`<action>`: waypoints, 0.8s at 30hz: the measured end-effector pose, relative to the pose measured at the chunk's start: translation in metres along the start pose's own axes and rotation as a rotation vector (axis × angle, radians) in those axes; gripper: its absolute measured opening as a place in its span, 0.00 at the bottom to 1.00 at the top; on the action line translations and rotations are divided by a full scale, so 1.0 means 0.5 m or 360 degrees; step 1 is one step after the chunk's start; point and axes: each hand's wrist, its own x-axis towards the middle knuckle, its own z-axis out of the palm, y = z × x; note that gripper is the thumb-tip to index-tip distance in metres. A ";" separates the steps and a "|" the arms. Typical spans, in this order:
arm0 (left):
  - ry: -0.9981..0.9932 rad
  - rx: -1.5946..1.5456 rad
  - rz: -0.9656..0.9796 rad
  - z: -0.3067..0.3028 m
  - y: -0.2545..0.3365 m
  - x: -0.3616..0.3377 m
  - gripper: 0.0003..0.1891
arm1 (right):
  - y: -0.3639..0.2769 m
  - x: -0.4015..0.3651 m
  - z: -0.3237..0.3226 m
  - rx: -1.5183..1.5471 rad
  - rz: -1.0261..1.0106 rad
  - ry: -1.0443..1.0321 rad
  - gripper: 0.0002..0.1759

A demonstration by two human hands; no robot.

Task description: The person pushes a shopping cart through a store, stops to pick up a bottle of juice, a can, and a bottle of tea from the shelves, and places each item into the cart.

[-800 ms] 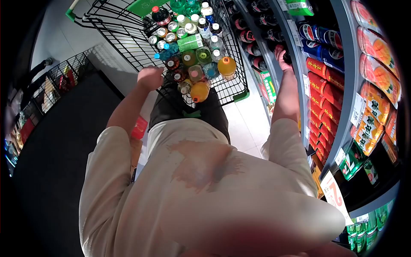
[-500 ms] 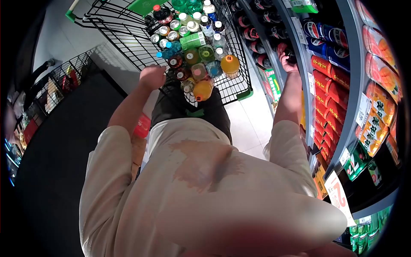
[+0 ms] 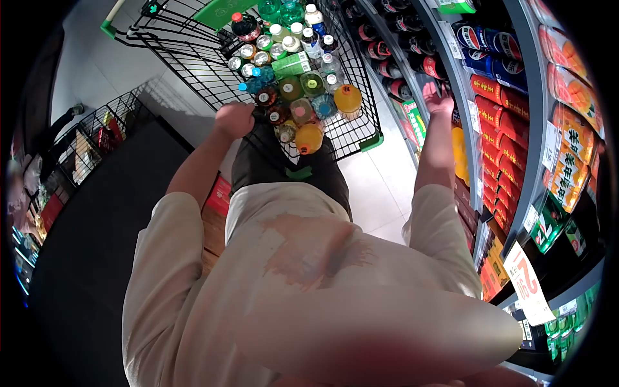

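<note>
My left hand [image 3: 235, 120] is closed on the near edge of a black wire shopping cart [image 3: 182, 76], where the handle is mostly hidden by the fist. Bottles and cans crowd the cart, among them an orange drink bottle [image 3: 348, 98], a dark cola bottle with a red cap [image 3: 245, 26] and a green carton [image 3: 291, 65]. On the right, my right hand [image 3: 438, 99] is open, palm up with fingers apart, and holds nothing. It is at the shelf edge, just below a cola bottle [image 3: 431, 66] lying among others.
Shelves on the right carry blue Pepsi packs [image 3: 488, 42], red can packs [image 3: 500, 135] and orange drink packs [image 3: 570, 171]. A paper price sign [image 3: 529, 284] juts out lower down. A dark counter-like surface [image 3: 97, 238] and a wire basket [image 3: 97, 138] stand at left.
My right hand has let go of the cola bottle at the shelf and opened. The left hand stays on the cart. The shelves have shifted slightly in view.
</note>
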 end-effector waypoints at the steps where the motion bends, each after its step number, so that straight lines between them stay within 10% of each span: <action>1: 0.0016 -0.0001 0.0003 0.002 -0.002 -0.003 0.12 | 0.020 -0.008 -0.014 0.0017 -0.0018 0.0077 0.16; 9: -0.0028 -0.0079 0.0080 -0.007 -0.001 -0.007 0.10 | 0.352 -0.244 -0.172 -0.1398 -0.0750 0.0255 0.26; 14: 0.0030 -0.0100 0.0170 0.017 -0.012 -0.006 0.09 | 0.562 -0.405 -0.170 -0.0993 -0.0764 0.0821 0.37; 21: 0.0076 -0.0924 -0.0094 -0.032 -0.028 0.076 0.19 | 0.716 -0.498 -0.108 -0.0894 -0.0440 0.1039 0.22; 24: 0.0623 -0.1146 -0.0214 -0.093 -0.112 0.234 0.27 | 0.775 -0.407 -0.216 -0.1538 -0.0810 0.1218 0.15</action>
